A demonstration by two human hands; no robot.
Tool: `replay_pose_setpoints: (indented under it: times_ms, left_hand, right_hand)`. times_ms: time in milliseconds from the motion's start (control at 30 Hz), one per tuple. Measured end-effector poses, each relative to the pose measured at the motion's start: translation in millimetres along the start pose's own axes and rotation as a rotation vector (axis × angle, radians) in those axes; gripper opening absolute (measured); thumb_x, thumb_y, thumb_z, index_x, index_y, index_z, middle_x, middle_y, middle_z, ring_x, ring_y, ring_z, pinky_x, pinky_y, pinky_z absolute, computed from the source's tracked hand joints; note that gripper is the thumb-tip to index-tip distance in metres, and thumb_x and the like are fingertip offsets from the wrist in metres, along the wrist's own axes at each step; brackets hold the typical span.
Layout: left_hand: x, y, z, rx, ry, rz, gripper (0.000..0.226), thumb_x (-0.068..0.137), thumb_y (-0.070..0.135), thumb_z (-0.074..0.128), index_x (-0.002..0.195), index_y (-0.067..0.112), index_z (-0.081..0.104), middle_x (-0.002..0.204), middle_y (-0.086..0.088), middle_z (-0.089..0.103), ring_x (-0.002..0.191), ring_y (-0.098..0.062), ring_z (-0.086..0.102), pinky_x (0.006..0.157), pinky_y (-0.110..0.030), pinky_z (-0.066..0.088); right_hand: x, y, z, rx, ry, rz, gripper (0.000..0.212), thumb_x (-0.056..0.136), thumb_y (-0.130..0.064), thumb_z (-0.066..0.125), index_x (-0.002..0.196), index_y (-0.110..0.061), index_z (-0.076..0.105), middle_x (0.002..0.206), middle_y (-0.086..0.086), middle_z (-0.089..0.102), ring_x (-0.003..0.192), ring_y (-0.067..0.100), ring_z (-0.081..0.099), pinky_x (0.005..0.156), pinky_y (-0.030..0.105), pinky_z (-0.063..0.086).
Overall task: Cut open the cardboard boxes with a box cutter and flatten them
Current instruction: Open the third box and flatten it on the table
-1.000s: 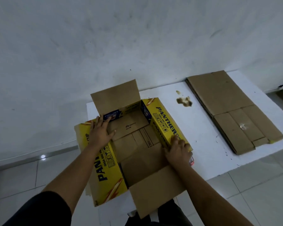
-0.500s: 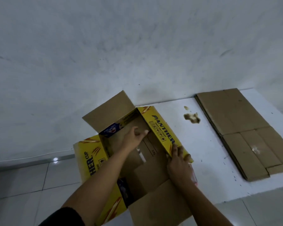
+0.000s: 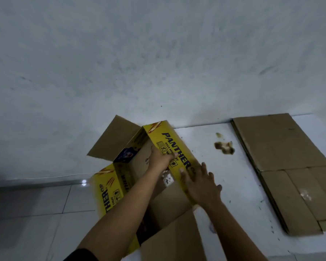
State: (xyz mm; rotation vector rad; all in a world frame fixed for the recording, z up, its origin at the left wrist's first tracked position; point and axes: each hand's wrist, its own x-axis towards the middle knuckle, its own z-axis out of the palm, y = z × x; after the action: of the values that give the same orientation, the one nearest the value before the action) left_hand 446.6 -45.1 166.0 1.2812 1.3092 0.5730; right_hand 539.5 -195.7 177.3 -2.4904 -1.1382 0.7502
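Note:
A yellow "PANTHER" cardboard box (image 3: 109, 193) stands open on the left end of the white table (image 3: 239, 185), its brown flaps spread at the far and near ends. My left hand (image 3: 161, 160) reaches inside and grips the top edge of the box's right wall, fingers curled over the printed side. My right hand (image 3: 201, 183) lies with straight, spread fingers against the outside of that same wall. No box cutter shows in this view.
A stack of flattened brown boxes (image 3: 282, 159) lies on the right part of the table. Small brown scraps (image 3: 224, 146) sit between it and the yellow box. A white wall rises close behind; tiled floor (image 3: 36, 213) lies to the left.
My left hand left the box's left wall, crossed inside and took hold of the right wall. My right hand opened flat against that wall's outside. The camera tilted upward.

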Motion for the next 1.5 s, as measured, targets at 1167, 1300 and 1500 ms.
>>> replay_pose_setpoints:
  times_ms: [1167, 1300, 1500]
  left_hand:
    - [-44, 73, -66, 0.735, 0.003, 0.437, 0.070, 0.092, 0.053, 0.061, 0.152, 0.041, 0.027, 0.159, -0.002, 0.026, 0.140, -0.027, 0.038, 0.103, -0.034, 0.037]
    - [-45, 80, -71, 0.635, -0.023, 0.344, 0.086, 0.083, 0.073, 0.057, 0.154, 0.037, 0.024, 0.161, 0.000, 0.026, 0.145, -0.024, 0.032, 0.112, -0.043, 0.035]
    - [-55, 83, -71, 0.487, -0.029, 0.236, 0.084, 0.079, 0.089, 0.030, 0.151, 0.045, 0.025, 0.161, 0.002, 0.029, 0.144, -0.027, 0.034, 0.112, -0.055, 0.038]
  right_hand:
    - [2, -3, -3, 1.077, -0.445, 0.111, 0.057, 0.095, -0.048, 0.057, 0.144, -0.022, 0.044, 0.143, 0.004, 0.051, 0.124, 0.029, 0.053, 0.105, 0.052, 0.044]
    - [-10, -8, -35, 1.046, -0.330, -0.070, 0.048, 0.095, -0.062, 0.047, 0.132, -0.034, 0.055, 0.128, -0.002, 0.064, 0.113, 0.022, 0.064, 0.099, 0.052, 0.052]
    - [-41, -38, -54, 1.016, -0.361, -0.322, 0.053, 0.097, -0.062, 0.042, 0.145, -0.038, 0.043, 0.131, -0.020, 0.051, 0.115, 0.003, 0.053, 0.085, 0.021, 0.049]
